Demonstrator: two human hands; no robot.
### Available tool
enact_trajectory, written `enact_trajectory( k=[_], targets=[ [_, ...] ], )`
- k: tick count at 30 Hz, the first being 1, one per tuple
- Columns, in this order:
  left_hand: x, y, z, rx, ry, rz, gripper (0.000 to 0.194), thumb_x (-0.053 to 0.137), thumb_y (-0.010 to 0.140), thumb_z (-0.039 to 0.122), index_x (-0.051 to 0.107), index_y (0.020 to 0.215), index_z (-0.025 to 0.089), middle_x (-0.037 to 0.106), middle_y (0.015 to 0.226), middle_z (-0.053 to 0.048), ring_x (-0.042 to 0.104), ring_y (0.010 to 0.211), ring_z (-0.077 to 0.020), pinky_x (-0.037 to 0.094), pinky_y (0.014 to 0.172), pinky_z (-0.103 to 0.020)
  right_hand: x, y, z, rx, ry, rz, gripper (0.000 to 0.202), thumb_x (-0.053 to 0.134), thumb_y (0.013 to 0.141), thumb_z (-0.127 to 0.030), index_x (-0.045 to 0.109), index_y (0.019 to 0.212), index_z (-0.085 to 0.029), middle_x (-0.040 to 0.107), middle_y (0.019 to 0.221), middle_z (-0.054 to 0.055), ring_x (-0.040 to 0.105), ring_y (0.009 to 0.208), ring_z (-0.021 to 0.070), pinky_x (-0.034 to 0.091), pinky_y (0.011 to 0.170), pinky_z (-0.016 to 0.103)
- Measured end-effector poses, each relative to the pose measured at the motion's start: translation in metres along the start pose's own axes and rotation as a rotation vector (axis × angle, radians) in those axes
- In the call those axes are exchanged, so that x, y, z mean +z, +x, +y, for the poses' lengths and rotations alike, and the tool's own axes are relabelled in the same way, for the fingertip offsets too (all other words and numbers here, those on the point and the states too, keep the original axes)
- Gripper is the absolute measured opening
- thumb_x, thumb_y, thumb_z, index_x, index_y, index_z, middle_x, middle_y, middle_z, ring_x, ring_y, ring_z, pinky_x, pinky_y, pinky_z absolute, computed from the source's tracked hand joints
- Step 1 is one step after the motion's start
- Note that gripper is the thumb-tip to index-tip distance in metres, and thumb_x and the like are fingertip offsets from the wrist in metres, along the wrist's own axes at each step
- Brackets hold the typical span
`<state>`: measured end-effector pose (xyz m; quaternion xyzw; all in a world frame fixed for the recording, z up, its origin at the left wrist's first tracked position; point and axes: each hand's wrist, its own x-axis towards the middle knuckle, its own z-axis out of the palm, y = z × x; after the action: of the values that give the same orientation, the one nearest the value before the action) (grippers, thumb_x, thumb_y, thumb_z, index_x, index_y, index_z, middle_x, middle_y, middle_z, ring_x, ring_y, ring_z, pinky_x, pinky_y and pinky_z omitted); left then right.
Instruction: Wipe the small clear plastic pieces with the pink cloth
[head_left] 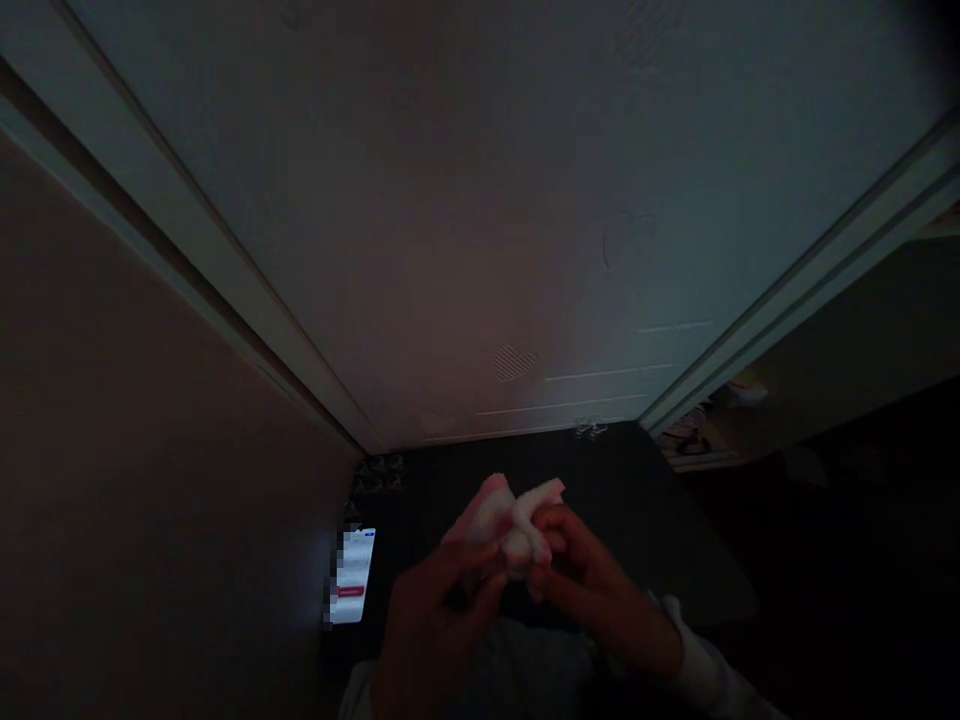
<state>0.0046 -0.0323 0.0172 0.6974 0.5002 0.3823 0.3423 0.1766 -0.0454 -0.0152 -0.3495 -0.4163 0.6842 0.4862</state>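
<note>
Between my two hands is a small pink and white fluffy cloth [493, 511], bunched and twisted in its middle. Two of its ends stick up above the fingers, and its fabric crosses at the centre. My left hand [444, 612] pinches the bunched part from the left with thumb and fingers. From the other side, my right hand [592, 585] grips the cloth near the crossing, its thumb below and fingers above. Dim light hides the finer folds and what kind of cloth item it is.
A lit phone [352, 577] lies at the left on the dark surface [645, 500]. A pale panel [450, 250] with embossed shapes rises ahead, and a brown wall [150, 450] stands left. Small clear objects [591, 428] sit by the panel's base. Shelves with assorted items [694, 430] are at right.
</note>
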Motion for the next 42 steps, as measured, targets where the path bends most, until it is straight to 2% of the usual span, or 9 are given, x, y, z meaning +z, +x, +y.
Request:
enact_trajectory(
  k=[5, 11, 15, 19, 21, 25, 27, 33, 42],
  targets=[
    [-0.001, 0.006, -0.013, -0.449, -0.398, -0.127, 0.013, 0.070, 0.065, 0.023, 0.071, 0.076, 0.017, 0.065, 0.048, 0.003, 0.057, 0.040, -0.0111, 0.045, 0.042, -0.021, 0.001, 0.000, 0.004, -0.089, -0.307, 0.034, 0.011, 0.058, 0.084, -0.029, 0.050, 0.090, -0.023, 0.059, 0.081, 0.001, 0.055, 0.070, 0.0150, 0.043, 0.063, 0.027],
    [0.007, 0.014, -0.032, -0.671, -0.815, -0.223, 0.020, 0.074, 0.056, 0.027, 0.063, 0.067, 0.014, 0.062, 0.054, 0.005, 0.047, 0.031, -0.0053, 0.037, 0.032, -0.018, -0.007, 0.000, 0.018, -0.243, -0.643, 0.094, 0.012, 0.058, 0.080, -0.016, 0.056, 0.090, -0.022, 0.063, 0.082, 0.003, 0.057, 0.072, 0.0173, 0.043, 0.066, 0.029],
    [0.010, 0.013, -0.033, -0.588, -0.755, -0.269, 0.019, 0.070, 0.065, 0.029, 0.059, 0.074, 0.015, 0.066, 0.062, 0.002, 0.050, 0.035, -0.0060, 0.039, 0.036, -0.018, -0.003, 0.004, 0.021, -0.150, -0.360, 0.101, 0.010, 0.059, 0.082, -0.022, 0.053, 0.091, -0.022, 0.063, 0.084, 0.002, 0.059, 0.073, 0.0156, 0.044, 0.065, 0.027],
    [0.006, 0.009, -0.030, -0.333, -0.354, -0.208, 0.027, 0.064, 0.074, 0.023, 0.060, 0.100, 0.018, 0.072, 0.083, -0.003, 0.064, 0.058, -0.0125, 0.051, 0.054, -0.023, 0.000, 0.012, 0.025, -0.040, 0.017, 0.143, 0.023, 0.067, 0.078, -0.035, 0.050, 0.087, -0.022, 0.063, 0.075, -0.003, 0.057, 0.064, 0.0110, 0.042, 0.058, 0.022],
    [0.003, 0.006, -0.031, -0.177, -0.143, -0.161, 0.039, 0.066, 0.073, 0.019, 0.057, 0.110, 0.021, 0.072, 0.094, -0.004, 0.067, 0.068, -0.0153, 0.055, 0.062, -0.026, -0.003, 0.014, 0.027, -0.011, 0.083, 0.177, 0.026, 0.070, 0.076, -0.036, 0.051, 0.086, -0.022, 0.063, 0.074, -0.003, 0.056, 0.061, 0.0103, 0.041, 0.055, 0.021],
    [-0.003, 0.002, -0.037, 0.153, 0.174, -0.103, 0.023, 0.056, 0.083, 0.021, 0.062, 0.106, 0.023, 0.072, 0.100, -0.004, 0.069, 0.086, -0.0194, 0.057, 0.076, -0.032, -0.010, 0.014, 0.033, 0.033, 0.119, 0.226, 0.027, 0.072, 0.075, -0.035, 0.052, 0.088, -0.022, 0.064, 0.073, -0.003, 0.058, 0.060, 0.0111, 0.042, 0.053, 0.021],
    [-0.005, 0.001, -0.041, 0.238, 0.253, -0.107, 0.023, 0.050, 0.088, 0.023, 0.063, 0.107, 0.023, 0.073, 0.103, -0.005, 0.069, 0.092, -0.0203, 0.057, 0.081, -0.033, -0.012, 0.013, 0.034, 0.026, 0.132, 0.210, 0.028, 0.072, 0.075, -0.035, 0.052, 0.090, -0.023, 0.065, 0.076, -0.003, 0.058, 0.061, 0.0107, 0.043, 0.053, 0.020],
    [-0.010, 0.001, -0.038, 0.122, 0.182, -0.126, 0.020, 0.055, 0.085, 0.025, 0.067, 0.101, 0.024, 0.074, 0.095, -0.003, 0.069, 0.081, -0.0189, 0.057, 0.073, -0.027, -0.011, 0.009, 0.030, -0.042, 0.121, 0.097, 0.025, 0.069, 0.079, -0.036, 0.052, 0.093, -0.024, 0.062, 0.078, -0.003, 0.053, 0.062, 0.0078, 0.041, 0.055, 0.018],
    [-0.007, -0.002, -0.032, -0.159, -0.025, -0.086, 0.022, 0.064, 0.074, 0.024, 0.069, 0.095, 0.022, 0.072, 0.084, -0.002, 0.065, 0.076, -0.0191, 0.051, 0.069, -0.027, -0.006, 0.002, 0.021, -0.089, 0.043, 0.091, 0.022, 0.067, 0.081, -0.037, 0.052, 0.093, -0.025, 0.060, 0.077, -0.004, 0.050, 0.061, 0.0081, 0.040, 0.057, 0.020]
  ],
)
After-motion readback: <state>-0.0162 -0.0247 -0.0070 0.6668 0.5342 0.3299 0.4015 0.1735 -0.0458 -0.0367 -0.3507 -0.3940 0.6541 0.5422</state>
